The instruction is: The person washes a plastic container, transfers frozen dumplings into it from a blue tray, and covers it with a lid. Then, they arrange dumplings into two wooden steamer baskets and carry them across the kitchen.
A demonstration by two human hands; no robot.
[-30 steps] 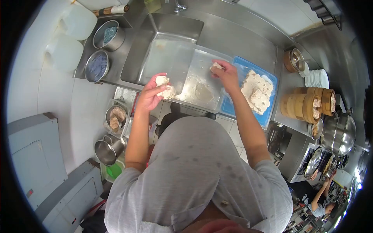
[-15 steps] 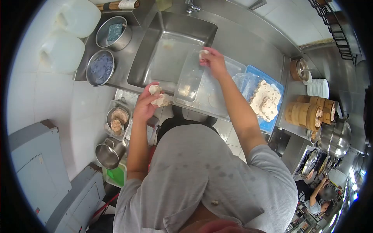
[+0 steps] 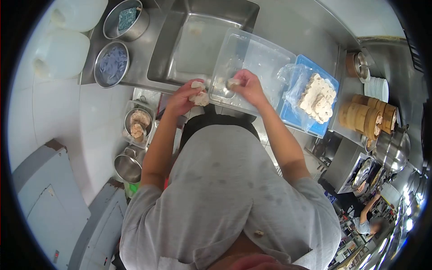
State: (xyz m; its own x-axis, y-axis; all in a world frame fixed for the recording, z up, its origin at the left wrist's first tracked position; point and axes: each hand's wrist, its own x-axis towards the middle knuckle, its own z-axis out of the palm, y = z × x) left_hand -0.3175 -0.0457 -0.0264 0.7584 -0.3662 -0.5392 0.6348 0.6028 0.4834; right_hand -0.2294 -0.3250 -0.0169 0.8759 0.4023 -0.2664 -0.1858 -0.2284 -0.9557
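My left hand is closed around pale, lumpy food pieces, beside the near left corner of a clear plastic tub. My right hand pinches a small pale food piece over the tub's near end. The tub is see-through and bridges part of the sink and the steel counter. To its right, a heap of similar pale pieces lies on a blue tray, with a crumpled clear plastic bag along the left side. The exact kind of food cannot be made out.
A steel sink lies ahead. Left of it stand a bowl of bluish-purple pieces and a steel pot. Lower left is a bowl of pinkish filling. Bamboo steamers and plates stand right. Another person is farther off.
My right hand has come nearer my body and closer to my left hand, still pinching a pale piece. My left hand has shifted slightly right and up. The camera view has tilted downward.
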